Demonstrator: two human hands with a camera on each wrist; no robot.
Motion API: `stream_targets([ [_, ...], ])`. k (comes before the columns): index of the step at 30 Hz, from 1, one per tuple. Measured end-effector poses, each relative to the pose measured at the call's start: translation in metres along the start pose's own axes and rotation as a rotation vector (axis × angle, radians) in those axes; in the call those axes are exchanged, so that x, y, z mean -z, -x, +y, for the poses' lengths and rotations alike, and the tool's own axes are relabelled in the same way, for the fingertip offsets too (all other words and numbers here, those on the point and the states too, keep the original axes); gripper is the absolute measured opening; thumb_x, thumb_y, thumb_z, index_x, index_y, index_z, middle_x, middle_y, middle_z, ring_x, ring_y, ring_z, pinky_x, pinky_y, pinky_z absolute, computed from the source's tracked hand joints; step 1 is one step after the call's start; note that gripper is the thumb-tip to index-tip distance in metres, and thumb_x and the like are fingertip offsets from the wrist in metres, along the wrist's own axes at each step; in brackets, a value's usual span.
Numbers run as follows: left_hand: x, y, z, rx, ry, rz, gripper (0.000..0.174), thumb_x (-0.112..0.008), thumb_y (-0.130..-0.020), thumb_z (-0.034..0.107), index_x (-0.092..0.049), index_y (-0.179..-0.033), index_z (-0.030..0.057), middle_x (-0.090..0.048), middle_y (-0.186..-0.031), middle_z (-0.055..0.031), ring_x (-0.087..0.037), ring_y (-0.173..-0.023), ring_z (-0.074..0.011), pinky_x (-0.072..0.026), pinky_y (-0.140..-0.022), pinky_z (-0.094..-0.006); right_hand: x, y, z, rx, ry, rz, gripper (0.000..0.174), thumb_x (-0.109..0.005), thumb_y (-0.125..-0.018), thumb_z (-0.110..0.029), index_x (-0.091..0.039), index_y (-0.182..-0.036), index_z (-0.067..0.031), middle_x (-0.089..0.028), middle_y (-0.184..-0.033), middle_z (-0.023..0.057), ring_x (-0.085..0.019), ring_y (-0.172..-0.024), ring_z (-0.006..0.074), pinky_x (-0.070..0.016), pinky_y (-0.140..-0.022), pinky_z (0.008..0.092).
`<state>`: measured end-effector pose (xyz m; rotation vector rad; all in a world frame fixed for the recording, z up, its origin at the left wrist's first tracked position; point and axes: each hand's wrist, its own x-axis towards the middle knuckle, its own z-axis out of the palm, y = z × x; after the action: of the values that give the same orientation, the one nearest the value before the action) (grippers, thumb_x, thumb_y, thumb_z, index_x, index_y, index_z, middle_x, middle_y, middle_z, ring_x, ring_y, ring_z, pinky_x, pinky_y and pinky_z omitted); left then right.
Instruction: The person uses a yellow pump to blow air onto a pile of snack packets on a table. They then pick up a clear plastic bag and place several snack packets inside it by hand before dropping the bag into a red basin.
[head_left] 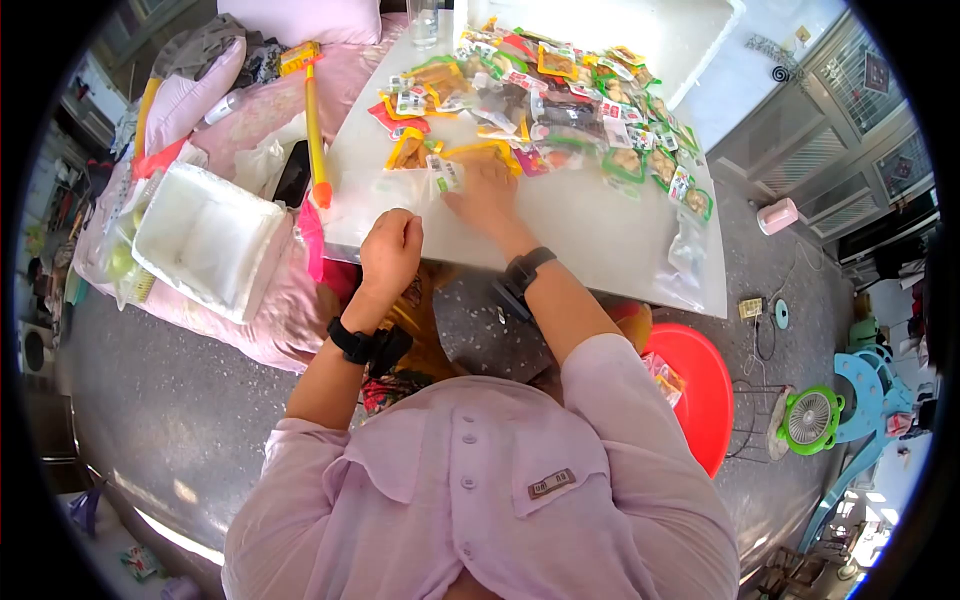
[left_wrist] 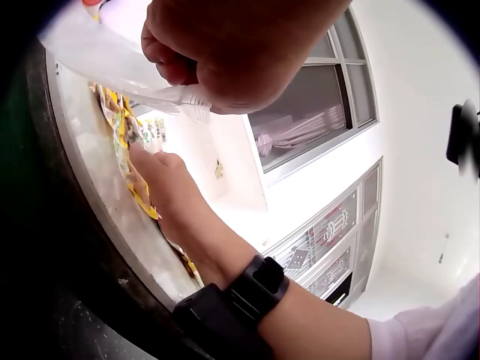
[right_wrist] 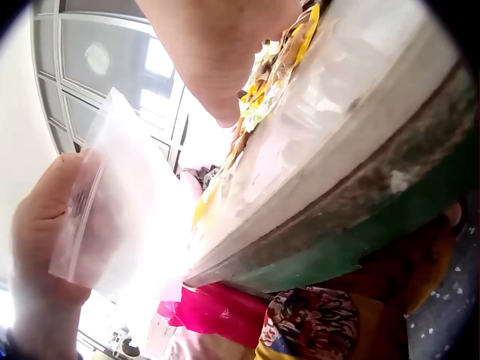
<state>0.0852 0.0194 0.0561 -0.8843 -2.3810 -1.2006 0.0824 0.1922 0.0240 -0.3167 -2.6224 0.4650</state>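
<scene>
The person's left hand (head_left: pixel 390 250) is curled tight on a clear plastic bag (left_wrist: pixel 105 60) at the near left edge of the white table (head_left: pixel 600 230). That bag looks feather-light, limp and slick, so I'd take it by its stiffer mouth edge. The right hand (head_left: pixel 485 195) lies fingers-down on the snack packets (head_left: pixel 560 110); I cannot tell whether it pinches one. The heap crowds the far side. A yellow water squirter (head_left: pixel 316 130) and a white foam box (head_left: pixel 205 240) sit left, and a red stool (head_left: pixel 695 390) stands near right.

Head camera looks down; both wrist cameras, close in, share the table (head_left: pixel 590 225).
</scene>
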Motion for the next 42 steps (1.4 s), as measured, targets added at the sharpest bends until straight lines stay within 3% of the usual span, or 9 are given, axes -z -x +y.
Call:
stream_targets([
  [5,-0.005,0.003,-0.008,0.129,0.004,-0.032,0.011,-0.052,-0.076,0.013,-0.049,-0.072,0.0029,-0.052,-0.068,-0.0136,-0.051,-0.065,-0.0310,-0.0411,-0.057,-0.0374,-0.011,-0.021,-0.016,-0.017,0.119,-0.133,0.037,-0.055,-0.069,-0.031,-0.056,-0.096,-0.0051,-0.043,-0.115,0.0164,-0.032,-0.113,0.0335,-0.0192,-0.091,0.0523],
  [14,-0.012,-0.007,-0.014,0.101,-0.001,-0.084,0.012,-0.051,-0.075,0.014,-0.049,-0.072,0.0027,-0.052,-0.071,-0.0139,-0.051,-0.068,-0.0308,-0.0414,-0.058,-0.0383,0.008,0.008,0.015,0.289,0.134,-0.293,0.021,-0.046,-0.066,-0.012,-0.062,-0.078,-0.0068,-0.059,-0.083,0.0099,-0.047,-0.097,0.0251,-0.0317,-0.082,0.0471],
  [17,-0.026,-0.013,-0.007,0.041,-0.020,-0.115,0.010,-0.052,-0.073,0.012,-0.050,-0.072,0.0024,-0.053,-0.074,-0.0132,-0.051,-0.072,-0.0313,-0.0420,-0.061,-0.0390,0.026,0.033,0.028,0.166,0.163,-0.432,0.019,-0.048,-0.065,-0.014,-0.061,-0.077,-0.0062,-0.057,-0.086,0.0096,-0.047,-0.096,0.0239,-0.0319,-0.081,0.0481],
  [21,-0.064,-0.012,-0.001,-0.379,-0.004,-0.067,0.009,-0.051,-0.069,0.009,-0.052,-0.075,0.0032,-0.055,-0.079,-0.0107,-0.051,-0.078,-0.0309,-0.0417,-0.067,-0.0399,0.054,0.076,0.066,0.135,0.096,-0.327,0.022,-0.051,-0.065,-0.019,-0.059,-0.081,-0.0058,-0.053,-0.094,0.0095,-0.045,-0.098,0.0240,-0.0281,-0.083,0.0505],
  [24,-0.088,-0.002,0.008,-0.374,-0.032,-0.363,0.013,-0.049,-0.071,0.012,-0.051,-0.079,0.0019,-0.054,-0.089,-0.0130,-0.049,-0.088,-0.0314,-0.0387,-0.077,-0.0383,0.070,0.088,0.080,-0.084,0.228,-0.272,0.028,-0.053,-0.067,-0.025,-0.058,-0.086,-0.0048,-0.051,-0.100,0.0106,-0.042,-0.102,0.0252,-0.0242,-0.086,0.0520],
  [32,-0.102,0.009,0.024,-0.324,0.001,-0.340,0.010,-0.047,-0.069,0.010,-0.049,-0.077,0.0027,-0.052,-0.080,-0.0135,-0.049,-0.081,-0.0319,-0.0386,-0.073,-0.0400,0.049,0.093,0.075,-0.242,0.260,0.040,0.034,-0.056,-0.069,-0.032,-0.056,-0.086,-0.0032,-0.048,-0.106,0.0123,-0.040,-0.103,0.0281,-0.0236,-0.085,0.0529],
  [35,-0.096,0.009,0.028,-0.366,0.100,-0.268,0.008,-0.048,-0.069,0.008,-0.048,-0.075,0.0024,-0.051,-0.075,-0.0142,-0.048,-0.077,-0.0329,-0.0387,-0.070,-0.0406,0.045,0.085,0.077,-0.381,0.148,-0.011,0.021,-0.058,-0.068,-0.021,-0.055,-0.080,-0.0026,-0.052,-0.101,0.0112,-0.048,-0.090,0.0257,-0.0335,-0.080,0.0438],
  [38,-0.101,0.009,0.022,-0.285,0.129,-0.314,0.009,-0.046,-0.069,0.008,-0.051,-0.076,0.0049,-0.053,-0.076,-0.0135,-0.049,-0.077,-0.0334,-0.0393,-0.068,-0.0428,0.059,0.093,0.072,-0.368,-0.590,0.301,0.009,-0.055,-0.069,-0.006,-0.051,-0.077,-0.0021,-0.055,-0.087,0.0087,-0.052,-0.075,0.0193,-0.0408,-0.067,0.0307],
  [42,-0.115,0.010,0.015,-0.233,0.189,-0.277,0.007,-0.048,-0.070,0.008,-0.047,-0.071,0.0007,-0.050,-0.068,-0.0173,-0.047,-0.072,-0.0353,-0.0377,-0.064,-0.0419,0.095,0.106,0.074,-0.647,-1.193,0.283,0.009,-0.049,-0.074,0.000,-0.047,-0.082,-0.0024,-0.052,-0.076,0.0061,-0.052,-0.066,0.0127,-0.0417,-0.059,0.0240],
])
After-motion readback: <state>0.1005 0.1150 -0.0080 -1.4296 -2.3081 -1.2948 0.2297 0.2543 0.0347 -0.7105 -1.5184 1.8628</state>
